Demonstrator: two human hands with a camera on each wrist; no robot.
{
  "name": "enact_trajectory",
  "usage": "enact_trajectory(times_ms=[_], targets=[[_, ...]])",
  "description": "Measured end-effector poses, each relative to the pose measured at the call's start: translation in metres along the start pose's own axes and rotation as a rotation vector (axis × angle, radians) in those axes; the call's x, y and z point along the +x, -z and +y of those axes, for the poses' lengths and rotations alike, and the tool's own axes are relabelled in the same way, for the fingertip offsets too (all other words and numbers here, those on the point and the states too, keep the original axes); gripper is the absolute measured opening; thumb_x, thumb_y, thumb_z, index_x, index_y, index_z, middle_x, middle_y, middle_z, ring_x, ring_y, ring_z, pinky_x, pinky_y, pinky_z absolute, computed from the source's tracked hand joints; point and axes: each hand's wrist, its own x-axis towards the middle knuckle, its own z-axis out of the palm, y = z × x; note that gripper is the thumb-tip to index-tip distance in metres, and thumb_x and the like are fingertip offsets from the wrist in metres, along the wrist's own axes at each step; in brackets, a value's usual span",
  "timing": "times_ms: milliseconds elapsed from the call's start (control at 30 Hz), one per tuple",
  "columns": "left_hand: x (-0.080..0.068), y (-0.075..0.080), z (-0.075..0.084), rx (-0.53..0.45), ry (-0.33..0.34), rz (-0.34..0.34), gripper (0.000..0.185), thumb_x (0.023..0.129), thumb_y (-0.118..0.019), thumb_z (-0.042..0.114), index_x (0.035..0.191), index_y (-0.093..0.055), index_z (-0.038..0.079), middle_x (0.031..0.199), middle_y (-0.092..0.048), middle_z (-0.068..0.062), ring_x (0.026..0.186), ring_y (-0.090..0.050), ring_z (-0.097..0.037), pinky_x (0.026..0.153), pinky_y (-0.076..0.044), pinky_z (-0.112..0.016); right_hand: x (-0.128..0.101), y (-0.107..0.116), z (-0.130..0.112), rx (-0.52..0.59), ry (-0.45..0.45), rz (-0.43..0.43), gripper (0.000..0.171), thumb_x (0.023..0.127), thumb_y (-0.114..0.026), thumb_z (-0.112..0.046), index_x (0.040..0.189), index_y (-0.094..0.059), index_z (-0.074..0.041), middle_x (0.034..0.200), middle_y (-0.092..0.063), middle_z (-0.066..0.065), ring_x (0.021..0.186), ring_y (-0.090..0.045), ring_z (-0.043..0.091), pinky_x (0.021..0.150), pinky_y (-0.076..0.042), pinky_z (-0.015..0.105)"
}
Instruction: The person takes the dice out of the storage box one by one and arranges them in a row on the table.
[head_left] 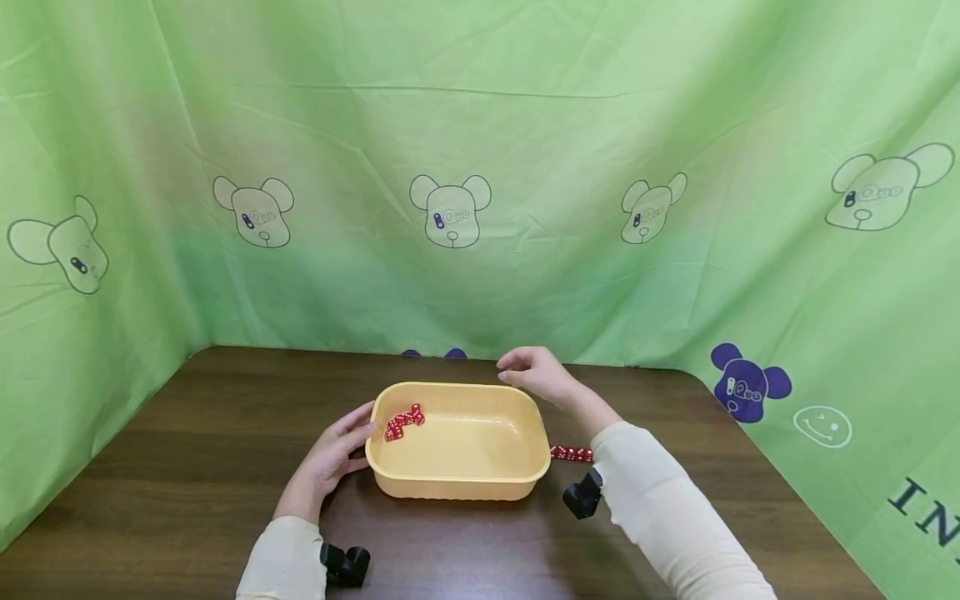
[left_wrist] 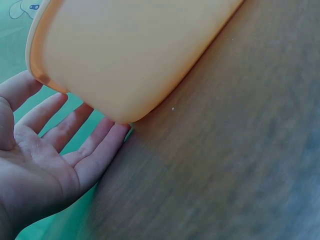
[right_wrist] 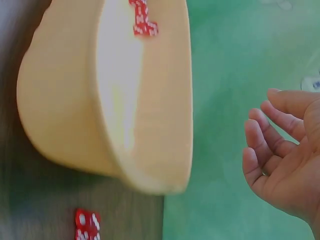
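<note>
A yellow rectangular plastic basin (head_left: 461,490) stands on the table, with several red dice (head_left: 405,422) at the left end of its floor. My left hand (head_left: 330,457) rests at the basin's left end. In the left wrist view its fingers (left_wrist: 95,160) are extended, fingertips right at the basin's outer wall. Above the far right corner is my right hand (head_left: 542,375), its fingers loosely bent and nothing between them. The right wrist view shows that palm and its relaxed fingers (right_wrist: 257,140) apart from the rim. A row of red dice (head_left: 572,453) lies on the table right of the basin, partly hidden by the right sleeve.
The brown wooden table (head_left: 187,467) has rounded far corners. A green curtain (head_left: 337,275) printed with bear heads hangs along its back and sides. Black wrist mounts (head_left: 347,566) stick out from both light sleeves.
</note>
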Motion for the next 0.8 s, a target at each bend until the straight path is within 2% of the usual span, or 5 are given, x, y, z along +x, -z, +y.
enact_trajectory(times_ms=[267, 433, 533, 667, 800], targets=[[-0.001, 0.0, 0.0, 0.0, 0.002, 0.003, 0.05, 0.087, -0.051, 0.013, 0.133, -0.034, 0.01, 0.131, -0.033, -0.017, 0.108, -0.042, -0.029, 0.076, -0.043, -0.043, 0.011, -0.031, -0.01, 0.06, 0.023, -0.049, 0.017, 0.078, -0.059, -0.001, 0.092, -0.06, 0.008, 0.076, -0.059, 0.008, 0.072, -0.056, 0.024, 0.068, -0.046, 0.04], [0.0, -0.001, 0.001, -0.002, 0.011, 0.001, 0.05, 0.086, -0.051, 0.013, 0.133, -0.034, 0.011, 0.131, -0.034, -0.015, 0.108, -0.043, -0.029, 0.075, -0.043, -0.043, 0.017, -0.049, -0.011, 0.077, 0.013, -0.076, 0.016, 0.078, -0.059, -0.001, 0.092, -0.06, 0.007, 0.074, -0.058, 0.006, 0.074, -0.055, 0.031, 0.064, -0.046, 0.033], [0.0, -0.002, 0.002, 0.002, 0.011, -0.006, 0.05, 0.086, -0.051, 0.013, 0.133, -0.034, 0.011, 0.131, -0.034, -0.016, 0.108, -0.043, -0.03, 0.075, -0.043, -0.042, 0.02, -0.061, -0.011, 0.079, 0.022, -0.081, 0.018, 0.078, -0.059, -0.002, 0.093, -0.059, 0.008, 0.072, -0.058, 0.005, 0.07, -0.056, 0.028, 0.061, -0.045, 0.03], [0.0, -0.002, 0.002, 0.0, 0.005, -0.01, 0.05, 0.087, -0.051, 0.013, 0.133, -0.033, 0.01, 0.131, -0.034, -0.018, 0.109, -0.042, -0.031, 0.075, -0.043, -0.043, 0.024, -0.077, -0.011, 0.112, 0.04, -0.084, 0.019, 0.078, -0.06, -0.001, 0.092, -0.058, 0.01, 0.071, -0.058, 0.007, 0.064, -0.054, 0.02, 0.061, -0.046, 0.034], [0.0, -0.001, 0.002, -0.004, -0.001, -0.01, 0.05, 0.086, -0.051, 0.013, 0.133, -0.033, 0.009, 0.13, -0.034, -0.018, 0.11, -0.041, -0.032, 0.076, -0.042, -0.044, 0.028, -0.094, -0.014, 0.152, 0.033, -0.111, 0.018, 0.078, -0.059, -0.001, 0.092, -0.058, 0.011, 0.071, -0.058, 0.008, 0.068, -0.055, 0.028, 0.063, -0.046, 0.037]])
